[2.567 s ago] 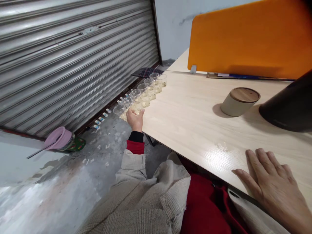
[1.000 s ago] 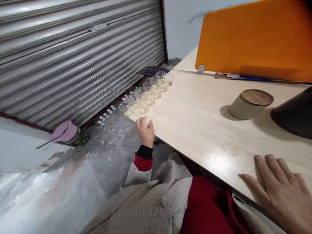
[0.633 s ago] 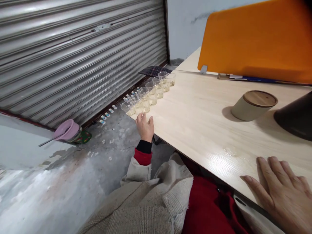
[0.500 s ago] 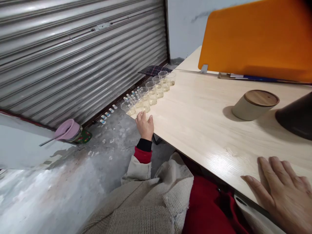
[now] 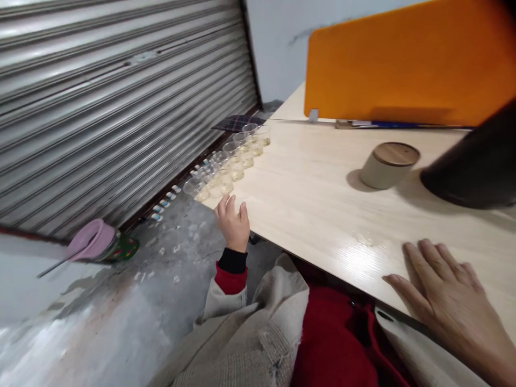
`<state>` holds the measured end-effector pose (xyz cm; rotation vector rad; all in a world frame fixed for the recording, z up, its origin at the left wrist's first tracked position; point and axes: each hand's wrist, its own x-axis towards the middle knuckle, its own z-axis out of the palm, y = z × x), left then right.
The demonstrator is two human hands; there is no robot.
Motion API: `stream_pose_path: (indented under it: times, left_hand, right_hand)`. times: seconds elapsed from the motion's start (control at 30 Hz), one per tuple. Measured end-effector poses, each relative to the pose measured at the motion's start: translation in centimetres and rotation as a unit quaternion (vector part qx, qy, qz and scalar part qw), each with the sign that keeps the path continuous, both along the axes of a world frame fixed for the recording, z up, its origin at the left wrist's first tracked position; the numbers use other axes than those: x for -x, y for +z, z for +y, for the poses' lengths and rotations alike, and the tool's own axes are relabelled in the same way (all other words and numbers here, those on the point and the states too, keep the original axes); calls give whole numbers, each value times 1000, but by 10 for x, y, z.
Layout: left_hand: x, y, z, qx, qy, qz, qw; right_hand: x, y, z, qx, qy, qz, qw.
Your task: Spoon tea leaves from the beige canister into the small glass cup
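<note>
My left hand (image 5: 234, 226) hovers at the table's left edge with its fingers apart and nothing in it. Just beyond its fingertips stand several clear plastic cups (image 5: 226, 183) of pale yellowish liquid, grouped along the far left corner of the wooden table (image 5: 298, 183). My right hand (image 5: 443, 279) lies flat on the tabletop at the right, fingers spread, holding nothing. Ahead of it stands a pale canister (image 5: 377, 173) with a wooden lid (image 5: 397, 153). A small wet patch (image 5: 365, 238) glistens on the table to the left of my right hand.
A dark, wide object (image 5: 475, 161) stands right of the canister. An orange divider panel (image 5: 403, 64) rises at the back. Small bottles (image 5: 161, 203) line the floor by the metal shutter (image 5: 121, 102). A pink bucket (image 5: 97, 234) sits on the floor at left.
The view has swung slightly to the right, shifting most things leftward. My left hand has drawn back a little from the cups, its fingers more apart. My right hand stays flat on the table.
</note>
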<state>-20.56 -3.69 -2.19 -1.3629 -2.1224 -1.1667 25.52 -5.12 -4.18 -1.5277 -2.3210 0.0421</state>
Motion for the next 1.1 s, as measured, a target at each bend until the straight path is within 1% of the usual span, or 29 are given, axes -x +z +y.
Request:
stream_pose_path:
  times: [0.07, 0.13, 0.17, 0.2, 0.27, 0.3, 0.37, 0.43, 0.47, 0.53, 0.6, 0.63, 0.67, 0.73, 0.83, 0.9, 1.0, 1.1]
  left_hand:
    - [-30, 11, -3, -28, -86, 22, 996]
    - [-64, 22, -1, -22, -189, 9, 982]
    - [-82, 26, 1, -9, -249, -5, 968]
    - [-100, 29, 5, 7, -312, -17, 950]
    - [-135, 30, 15, 41, -426, -28, 903]
    - [-150, 28, 19, 55, -470, -25, 880]
    - [-176, 22, 28, 73, -526, -13, 847]
    - [-192, 16, 34, 85, -553, 8, 829]
    - [-197, 13, 36, 89, -560, 18, 823]
    - [-200, 10, 38, 94, -570, 34, 816]
    - [-198, 8, 39, 92, -572, 41, 814]
    - [-197, 8, 40, 91, -573, 45, 813]
    - [-196, 8, 40, 90, -574, 50, 812]
    - [-194, 8, 40, 92, -577, 61, 809]
    - [-194, 9, 39, 94, -580, 62, 807]
    - [-195, 9, 39, 96, -581, 59, 806]
    - [-195, 10, 39, 99, -582, 57, 805]
    - [-194, 10, 39, 100, -584, 55, 804]
  right_hand:
    - [4, 4, -2, 4, 0, 18, 1000]
    - [6, 11, -6, -23, -7, 53, 998]
    - [6, 15, -10, -41, -2, 69, 997]
    - [4, 21, -15, -54, -3, 84, 995]
    - [-2, 36, -27, -74, -4, 100, 992]
    - [-8, 45, -35, -93, -15, 106, 990]
    - [-26, 65, -52, -137, -65, 104, 983]
    - [-51, 85, -70, -198, -148, 81, 966]
    - [-66, 93, -79, -230, -197, 60, 951]
    - [-97, 106, -94, -282, -296, 11, 913]
    - [-124, 112, -103, -286, -374, -23, 882]
    - [-134, 112, -104, -275, -400, -33, 873]
    - [-143, 112, -103, -256, -415, -39, 872]
    - [-154, 108, -98, -214, -403, -54, 888]
    - [-163, 98, -81, -168, -331, -89, 924]
    - [-168, 91, -70, -153, -296, -100, 938]
    - [-178, 81, -56, -141, -295, -89, 941]
    - [-188, 75, -49, -142, -319, -84, 933]
